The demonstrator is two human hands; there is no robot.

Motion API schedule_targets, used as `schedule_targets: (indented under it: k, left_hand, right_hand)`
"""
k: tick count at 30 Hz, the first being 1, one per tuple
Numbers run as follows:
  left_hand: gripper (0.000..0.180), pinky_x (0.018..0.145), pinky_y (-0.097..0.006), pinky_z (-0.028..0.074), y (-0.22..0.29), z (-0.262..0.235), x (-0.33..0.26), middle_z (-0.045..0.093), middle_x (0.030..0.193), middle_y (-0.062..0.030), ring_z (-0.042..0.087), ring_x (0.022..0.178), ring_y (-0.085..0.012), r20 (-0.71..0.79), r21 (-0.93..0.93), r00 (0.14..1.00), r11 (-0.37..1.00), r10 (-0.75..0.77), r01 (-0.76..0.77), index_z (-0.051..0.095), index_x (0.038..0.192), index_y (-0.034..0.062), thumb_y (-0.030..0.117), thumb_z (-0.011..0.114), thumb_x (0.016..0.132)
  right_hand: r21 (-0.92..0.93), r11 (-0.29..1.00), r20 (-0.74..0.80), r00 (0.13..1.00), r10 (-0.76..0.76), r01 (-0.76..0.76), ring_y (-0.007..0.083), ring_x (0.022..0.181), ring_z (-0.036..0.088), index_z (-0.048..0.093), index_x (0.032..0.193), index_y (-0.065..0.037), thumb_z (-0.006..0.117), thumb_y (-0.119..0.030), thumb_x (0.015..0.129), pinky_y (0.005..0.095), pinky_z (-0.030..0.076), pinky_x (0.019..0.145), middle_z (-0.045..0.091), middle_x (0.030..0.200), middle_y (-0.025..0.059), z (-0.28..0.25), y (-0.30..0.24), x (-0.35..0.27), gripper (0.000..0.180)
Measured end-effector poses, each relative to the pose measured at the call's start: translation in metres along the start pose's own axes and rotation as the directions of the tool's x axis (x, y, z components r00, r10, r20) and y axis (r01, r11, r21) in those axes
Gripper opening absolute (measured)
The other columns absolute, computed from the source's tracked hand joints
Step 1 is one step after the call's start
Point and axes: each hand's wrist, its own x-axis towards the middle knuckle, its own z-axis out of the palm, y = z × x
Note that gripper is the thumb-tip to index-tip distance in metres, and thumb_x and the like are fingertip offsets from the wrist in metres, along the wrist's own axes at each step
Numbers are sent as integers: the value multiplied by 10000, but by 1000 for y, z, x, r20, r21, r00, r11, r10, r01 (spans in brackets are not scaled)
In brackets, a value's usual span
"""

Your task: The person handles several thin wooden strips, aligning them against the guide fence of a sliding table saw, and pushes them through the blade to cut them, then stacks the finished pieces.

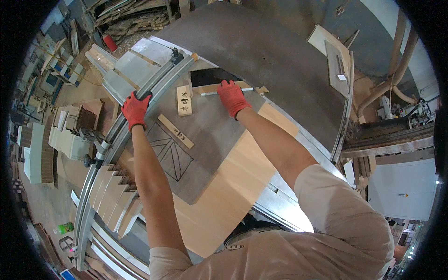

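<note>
My left hand (136,110), in a red glove, is closed over the aluminium fence rail (158,80) at the left of the work surface. My right hand (233,99), gloved alike, presses with curled fingers on a wooden strip (208,88) with a white edge. That strip lies against a black panel (212,76) on a brown board (210,126). Left of the strip, a short wooden block (184,100) with handwriting lies flat. A thin marked wooden slat (175,131) rests nearer me, above a shape drawn in dark lines (170,156).
A pale wooden board (228,182) lies nearest my body. Stepped wooden pieces (114,196) are stacked at left, beside a clamp (95,145) on the rail. A large dark table (270,42) extends beyond, with boards (337,60) at its far right. Hoses (389,81) hang at right.
</note>
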Motion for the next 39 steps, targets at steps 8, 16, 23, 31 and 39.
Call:
schedule_targets:
  k: [8, 16, 23, 31, 39]
  left_hand:
    - [798, 1034, -475, 351, -3, 1, -3, 600, 1244, -148, 555, 1173, -318, -49, -9, 999, 1000, 18, -18, 555, 1313, 123, 640, 687, 720]
    - [834, 1090, -488, 288, -5, -4, -8, 585, 1252, -161, 510, 1225, -316, -15, -87, 998, 995, 54, -55, 515, 1351, 89, 611, 703, 727]
    - [914, 1112, -576, 235, 4, -20, -108, 405, 1436, -239, 351, 1346, -413, -279, -339, 960, 939, -41, -58, 375, 1454, 134, 485, 771, 710]
    - [821, 1131, -524, 238, 23, -39, -277, 448, 1385, -212, 371, 1318, -389, -173, -308, 983, 952, -64, 8, 416, 1410, 115, 416, 770, 733]
    - [761, 1112, -501, 270, 26, -39, -279, 492, 1333, -180, 419, 1272, -362, -200, -230, 980, 973, -21, -26, 452, 1353, 81, 416, 760, 744]
  right_hand:
    - [83, 996, -40, 999, 30, -26, 333, 994, 593, 646, 976, -68, 642, -150, 792, 445, 544, 765, 592, 1042, 147, 1, 1, -2, 201]
    - [52, 997, 4, 999, 52, -52, 322, 1063, 568, 609, 1125, -77, 746, -250, 741, 432, 523, 842, 571, 1118, 141, -15, -1, -6, 443]
    - [88, 956, -93, 954, 286, -278, 362, 1164, 542, 502, 1280, -66, 843, -340, 650, 477, 468, 959, 557, 1245, 185, -20, 40, -7, 768]
    - [337, 853, 193, 916, 351, -398, 375, 1093, 605, 425, 1343, -13, 828, -331, 641, 462, 496, 920, 626, 1155, 211, -5, 78, -12, 870]
    - [324, 935, 154, 983, 96, -142, 361, 1070, 611, 546, 1216, -16, 810, -298, 635, 459, 494, 903, 649, 1097, 189, -38, 53, -47, 698]
